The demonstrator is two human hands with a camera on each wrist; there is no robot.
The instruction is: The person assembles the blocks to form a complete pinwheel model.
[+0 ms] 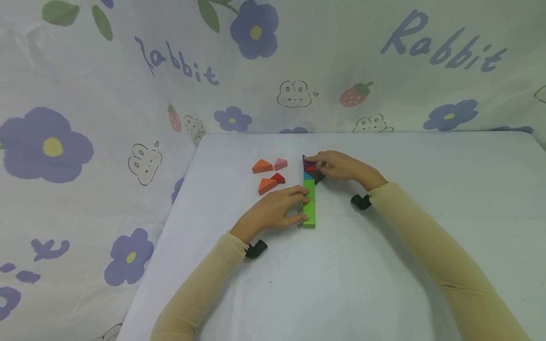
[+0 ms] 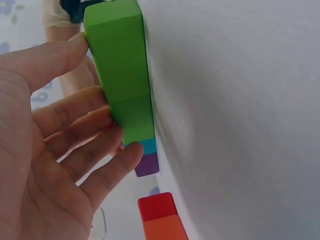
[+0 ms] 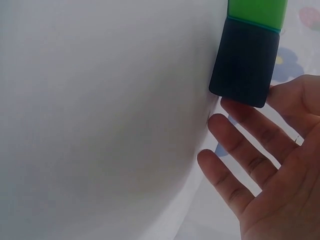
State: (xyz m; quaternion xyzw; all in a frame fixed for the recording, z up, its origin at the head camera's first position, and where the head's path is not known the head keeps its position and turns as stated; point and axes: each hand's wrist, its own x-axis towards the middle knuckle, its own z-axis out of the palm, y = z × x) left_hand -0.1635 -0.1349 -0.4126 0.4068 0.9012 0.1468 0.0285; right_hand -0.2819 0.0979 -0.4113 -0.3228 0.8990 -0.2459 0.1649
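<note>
Two green blocks (image 1: pixel 309 214) lie end to end in a column on the white table. Past them come a blue piece (image 1: pixel 308 175), a red triangle (image 1: pixel 311 167) and a purple triangle (image 1: pixel 306 164), with a black block (image 1: pixel 316 176) on the right side. My left hand (image 1: pixel 277 208) touches the green blocks from the left, its fingers nearly straight, as the left wrist view also shows. Against the far end, my right hand (image 1: pixel 341 166) has its index fingertip on the purple triangle. Its other fingers extend loosely beside the black block in the right wrist view.
Left of the column lie two orange triangular blocks (image 1: pixel 262 166), a pink triangular block (image 1: pixel 280 164) and a red triangular block (image 1: pixel 278 178). A patterned cloth (image 1: pixel 324 61) hangs along the table's back and left sides.
</note>
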